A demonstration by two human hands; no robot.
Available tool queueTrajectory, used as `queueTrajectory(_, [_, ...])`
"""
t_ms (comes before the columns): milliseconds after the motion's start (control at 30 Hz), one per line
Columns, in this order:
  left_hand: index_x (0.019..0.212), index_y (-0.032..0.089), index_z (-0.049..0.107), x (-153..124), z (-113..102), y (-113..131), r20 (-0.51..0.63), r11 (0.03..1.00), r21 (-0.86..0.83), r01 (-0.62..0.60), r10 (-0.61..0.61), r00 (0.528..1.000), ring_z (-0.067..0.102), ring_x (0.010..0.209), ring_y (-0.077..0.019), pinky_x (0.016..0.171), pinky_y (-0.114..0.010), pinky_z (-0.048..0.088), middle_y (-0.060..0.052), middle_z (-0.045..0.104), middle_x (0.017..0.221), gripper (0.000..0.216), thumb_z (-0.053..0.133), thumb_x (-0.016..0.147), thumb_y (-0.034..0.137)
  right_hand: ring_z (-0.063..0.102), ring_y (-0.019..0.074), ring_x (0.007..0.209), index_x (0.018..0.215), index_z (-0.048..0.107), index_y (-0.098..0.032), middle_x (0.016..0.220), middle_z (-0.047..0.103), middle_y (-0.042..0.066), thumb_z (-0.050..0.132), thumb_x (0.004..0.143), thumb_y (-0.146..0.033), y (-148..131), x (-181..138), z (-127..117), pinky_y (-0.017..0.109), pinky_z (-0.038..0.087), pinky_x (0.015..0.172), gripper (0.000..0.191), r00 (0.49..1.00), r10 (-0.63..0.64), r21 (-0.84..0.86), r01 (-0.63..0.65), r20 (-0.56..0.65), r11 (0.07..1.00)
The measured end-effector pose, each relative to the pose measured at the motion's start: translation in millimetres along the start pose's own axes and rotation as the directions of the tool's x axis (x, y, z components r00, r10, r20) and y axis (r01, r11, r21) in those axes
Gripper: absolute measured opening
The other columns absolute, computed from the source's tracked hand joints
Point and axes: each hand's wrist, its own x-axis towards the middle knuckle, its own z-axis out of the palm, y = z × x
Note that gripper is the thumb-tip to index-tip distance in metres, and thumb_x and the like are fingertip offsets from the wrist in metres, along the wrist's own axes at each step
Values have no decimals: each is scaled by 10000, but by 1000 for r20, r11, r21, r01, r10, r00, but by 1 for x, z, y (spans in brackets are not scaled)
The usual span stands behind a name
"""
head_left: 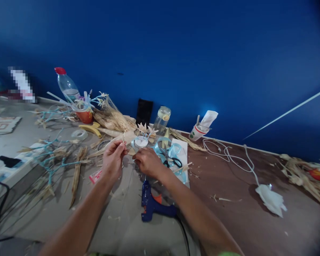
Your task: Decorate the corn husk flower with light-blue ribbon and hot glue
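Observation:
My left hand (114, 157) is pinched closed on a small pale strip of husk (124, 136), its tip poking up above the fingers. My right hand (148, 161) is close by, its fingers drawn together and pointing left; whatever they hold is too small to make out. Below it a dark blue glue gun (156, 207) lies on the table, nozzle toward the right hand. Just behind the right hand is a roll of light blue ribbon (140, 142). Scissors (173, 161) with black handles rest on loose blue ribbon to the right. Pale husk flowers (147, 130) stand behind the roll.
Blue-wrapped branches (49, 165) and a power strip (18, 169) with a plugged cord occupy the left. Farther back are a red cup (84, 116), a bottle (66, 84), dried husks (114, 119), a glass jar (162, 118) and a paper cup (196, 133). White cable (226, 154) lies right.

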Motion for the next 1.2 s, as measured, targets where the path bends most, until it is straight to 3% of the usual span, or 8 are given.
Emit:
queueTrajectory(200, [773,162,629,0,-3,-3,31,994,81,-72,70,997,481,517,-53,525,-177,371,31,571,624,161,699,665,259,519,228,956,927,679,-186,944,625,86,495,842,-232,-13,25,13,345,370,829,208,993,-74,-90,82,90,992])
queueTrajectory(333, [783,167,632,2,-6,-6,50,992,109,-68,63,997,476,516,-58,523,-177,367,36,558,604,163,692,679,277,508,224,971,903,674,-177,961,620,90,507,839,-245,-13,23,6,345,372,845,192,995,-65,-84,71,72,994])
queueTrajectory(433, [791,168,630,3,-7,-10,51,987,148,-68,61,997,492,541,-70,547,-188,385,29,572,624,177,689,686,299,515,210,959,880,671,-163,910,624,94,498,852,-250,-6,12,-13,337,369,870,195,1000,-25,28,25,-12,999])
queueTrajectory(533, [789,167,627,1,-7,-13,63,979,194,-56,45,997,504,557,-80,554,-198,390,21,584,649,180,681,696,313,552,173,913,891,659,-160,904,639,72,485,854,-207,1,0,-28,298,395,857,184,984,106,284,-62,-142,957])
queueTrajectory(667, [818,170,624,-5,-4,-16,104,968,247,-35,9,994,514,576,-95,566,-210,393,18,584,645,185,668,709,312,585,147,892,896,646,-168,936,653,43,481,826,-189,3,-5,-26,262,433,800,181,919,331,613,-138,-212,778])
queueTrajectory(833, [822,158,624,-9,-2,-19,188,952,300,-63,6,982,502,581,-100,597,-227,399,16,581,637,179,639,732,312,582,132,764,922,618,-163,861,648,25,518,774,-233,-2,3,-14,262,447,731,192,879,454,832,-139,-147,537])
queueTrajectory(1000, [750,150,622,-13,1,-16,239,927,365,-84,-6,971,482,548,-91,587,-223,378,24,574,596,177,641,720,323,521,98,604,776,605,-160,651,571,-21,604,715,-402,-4,10,-20,240,431,629,249,856,514,968,-167,49,186])
queueTrajectory(1200, [737,151,632,-16,6,-11,297,923,374,-89,-28,955,507,533,-100,560,-230,397,22,580,582,184,656,693,328,460,68,480,619,569,-159,535,514,-47,687,617,-424,0,9,-28,218,393,522,290,812,521,956,-293,262,-23])
